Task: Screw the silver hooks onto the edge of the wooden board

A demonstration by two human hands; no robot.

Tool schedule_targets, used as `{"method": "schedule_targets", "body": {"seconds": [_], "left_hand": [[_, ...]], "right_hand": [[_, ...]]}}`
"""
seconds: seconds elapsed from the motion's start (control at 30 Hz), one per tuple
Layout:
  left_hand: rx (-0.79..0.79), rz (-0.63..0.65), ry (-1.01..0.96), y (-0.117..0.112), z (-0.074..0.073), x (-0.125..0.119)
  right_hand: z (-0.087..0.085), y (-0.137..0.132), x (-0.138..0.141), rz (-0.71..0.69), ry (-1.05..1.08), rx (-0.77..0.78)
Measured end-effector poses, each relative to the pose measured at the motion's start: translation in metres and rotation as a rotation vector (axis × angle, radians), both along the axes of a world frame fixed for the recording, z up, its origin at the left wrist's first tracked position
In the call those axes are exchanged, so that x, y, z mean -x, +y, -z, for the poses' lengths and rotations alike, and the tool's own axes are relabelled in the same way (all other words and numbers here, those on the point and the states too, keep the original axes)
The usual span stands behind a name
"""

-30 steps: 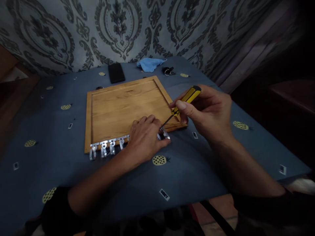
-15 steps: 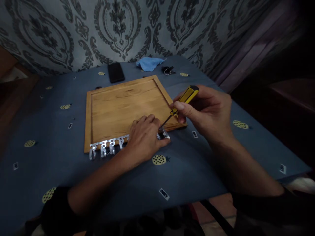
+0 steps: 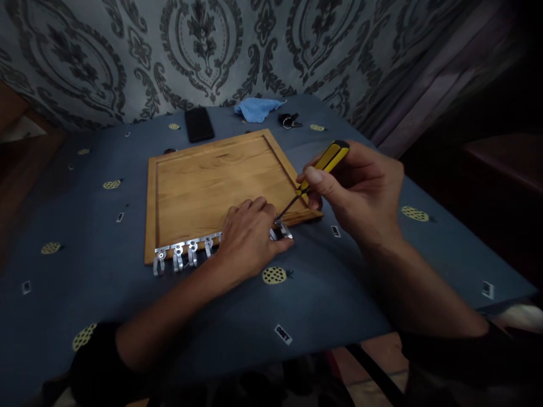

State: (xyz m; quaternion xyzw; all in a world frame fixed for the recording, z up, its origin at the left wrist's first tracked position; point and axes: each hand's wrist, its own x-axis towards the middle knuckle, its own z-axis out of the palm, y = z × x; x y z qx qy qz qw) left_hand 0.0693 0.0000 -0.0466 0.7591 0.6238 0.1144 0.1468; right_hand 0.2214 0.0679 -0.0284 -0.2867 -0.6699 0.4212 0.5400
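Note:
A wooden board [image 3: 207, 183] with a raised frame lies flat on the table. Along its front edge runs a silver metal hook rail [image 3: 180, 249] with several hooks hanging toward me. My left hand [image 3: 248, 234] rests across the rail and the board, fingers curled over the wood and thumb by the right end hook, holding the rail there; it covers the rail's middle. In my right hand [image 3: 367, 189], pinched between thumb and fingers, is a yellow and black screwdriver [image 3: 324, 164]. It tilts down to the left, its tip at the rail's right end. The screw head there is too small to make out.
Behind the board lie a black phone [image 3: 199, 125], a blue cloth [image 3: 257, 109] and a set of keys [image 3: 289, 120]. A blue tablecloth [image 3: 339, 294] with pineapple prints covers the table. A patterned curtain [image 3: 267, 56] hangs at the far edge.
The screwdriver handle and my right hand have shifted slightly right and up, while the tip stays at the same spot. My left hand, the rail and the board hold still.

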Motion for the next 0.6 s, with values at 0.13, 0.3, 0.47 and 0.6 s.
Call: {"method": "schedule_targets", "body": {"seconds": [0.13, 0.3, 0.47, 0.6], "left_hand": [[0.001, 0.001, -0.003, 0.0001, -0.001, -0.0003], [0.008, -0.006, 0.002, -0.0003, -0.002, -0.0013], [0.009, -0.009, 0.001, -0.0002, -0.0018, -0.0011], [0.0, -0.004, -0.001, -0.0004, -0.0001, -0.0004]], "right_hand": [[0.0025, 0.0017, -0.0001, -0.011, -0.02, -0.028], [0.0036, 0.0009, 0.0, 0.032, -0.06, -0.072], [0.0032, -0.0011, 0.0004, 0.032, -0.075, -0.059], [0.0032, 0.0001, -0.0011, -0.016, -0.073, -0.018]]}}
